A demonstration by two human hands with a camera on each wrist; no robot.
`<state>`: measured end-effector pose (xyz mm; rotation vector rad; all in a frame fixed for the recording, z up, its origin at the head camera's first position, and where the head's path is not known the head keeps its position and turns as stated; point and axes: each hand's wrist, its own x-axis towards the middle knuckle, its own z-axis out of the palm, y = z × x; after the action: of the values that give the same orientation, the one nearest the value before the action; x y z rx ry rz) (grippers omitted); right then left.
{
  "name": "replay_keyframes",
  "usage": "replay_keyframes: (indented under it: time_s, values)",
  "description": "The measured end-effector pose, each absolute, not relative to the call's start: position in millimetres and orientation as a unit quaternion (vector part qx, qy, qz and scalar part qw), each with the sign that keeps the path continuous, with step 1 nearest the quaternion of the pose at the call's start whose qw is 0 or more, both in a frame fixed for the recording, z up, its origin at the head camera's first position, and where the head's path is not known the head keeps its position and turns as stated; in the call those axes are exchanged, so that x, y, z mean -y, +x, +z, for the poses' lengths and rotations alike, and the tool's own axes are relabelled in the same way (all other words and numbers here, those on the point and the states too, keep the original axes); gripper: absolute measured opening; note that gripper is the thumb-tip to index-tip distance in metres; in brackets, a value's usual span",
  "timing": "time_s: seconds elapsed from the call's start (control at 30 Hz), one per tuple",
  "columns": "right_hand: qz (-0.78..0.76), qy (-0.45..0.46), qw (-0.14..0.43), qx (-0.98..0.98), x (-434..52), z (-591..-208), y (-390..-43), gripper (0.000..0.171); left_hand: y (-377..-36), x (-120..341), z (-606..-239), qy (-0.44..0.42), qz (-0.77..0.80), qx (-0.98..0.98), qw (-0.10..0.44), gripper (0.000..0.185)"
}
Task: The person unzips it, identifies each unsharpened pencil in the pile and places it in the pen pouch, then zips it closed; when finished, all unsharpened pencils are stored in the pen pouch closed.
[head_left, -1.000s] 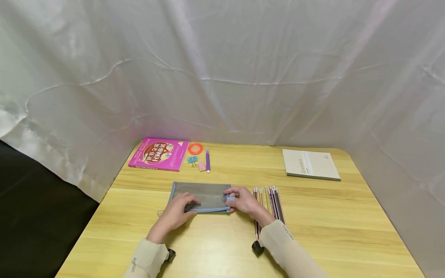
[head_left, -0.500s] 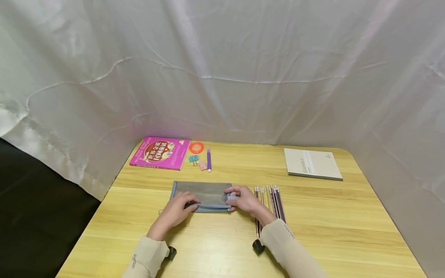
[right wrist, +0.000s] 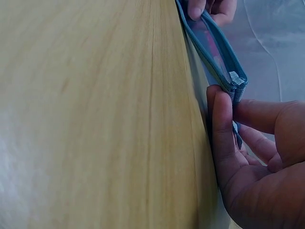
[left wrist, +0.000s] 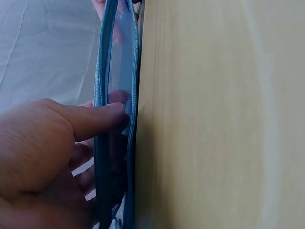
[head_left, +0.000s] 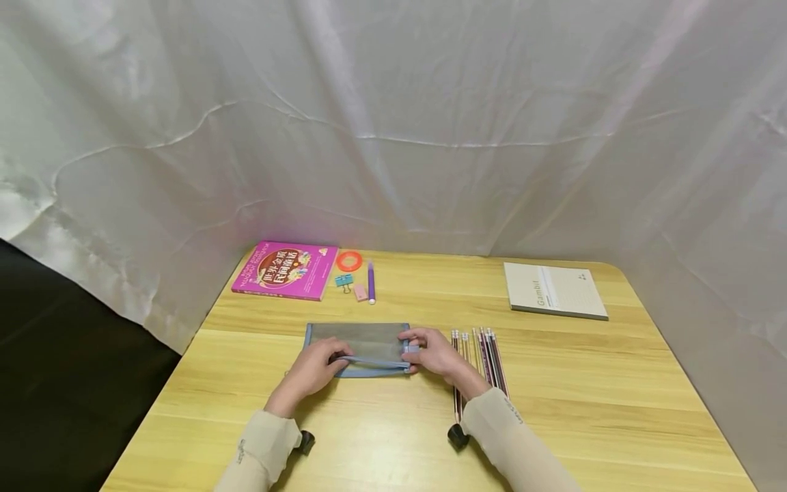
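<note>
A grey mesh zip pouch [head_left: 365, 342] with blue trim lies flat in the head view, its zipped side facing the person. My left hand [head_left: 315, 367] pinches the upper zip edge near the left end. In the left wrist view its thumb reaches over that edge [left wrist: 99, 76] into the unzipped mouth, with fingers behind the mesh. At the other end, my right hand [head_left: 433, 352] grips the pouch's right corner [right wrist: 236, 81] between thumb and fingers. The mouth gapes between the two zip edges. Nothing can be made out inside the pouch.
Several pencils [head_left: 488, 352] lie right of the pouch, partly beneath the right forearm. Farther back are a pink book [head_left: 285, 270], orange tape ring [head_left: 349, 261], blue binder clip [head_left: 343, 279], pink eraser [head_left: 360, 292] and purple pen [head_left: 371, 281]. A notebook [head_left: 553, 290] sits back right.
The left hand has lifted the upper zip edge away from the lower one, so the pouch's mouth has widened. The right hand keeps its hold on the right corner.
</note>
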<state>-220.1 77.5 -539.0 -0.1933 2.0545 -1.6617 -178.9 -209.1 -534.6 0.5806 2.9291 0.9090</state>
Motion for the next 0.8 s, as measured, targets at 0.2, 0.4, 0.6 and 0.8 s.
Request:
replay_keyframes:
  time_s: [0.2, 0.4, 0.6, 0.8]
  values:
    - [-0.613, -0.064, 0.237, -0.751, -78, -539, -218, 0.048, -184, 213, -538, 0.178, 0.314, -0.932, 0.027, 0.010]
    - [-0.612, -0.056, 0.226, -0.756, -77, -536, -214, 0.056, -185, 216, -539, 0.183, 0.334, -0.924, 0.039, 0.009]
    - [-0.585, -0.062, 0.200, -0.784, -90, -521, -206, 0.057, -184, 219, -539, 0.195, 0.357, -0.912, 0.049, 0.010]
    - [-0.571, -0.082, 0.159, -0.801, -128, -498, -195, 0.056, -186, 219, -536, 0.206, 0.372, -0.903, 0.061, 0.009]
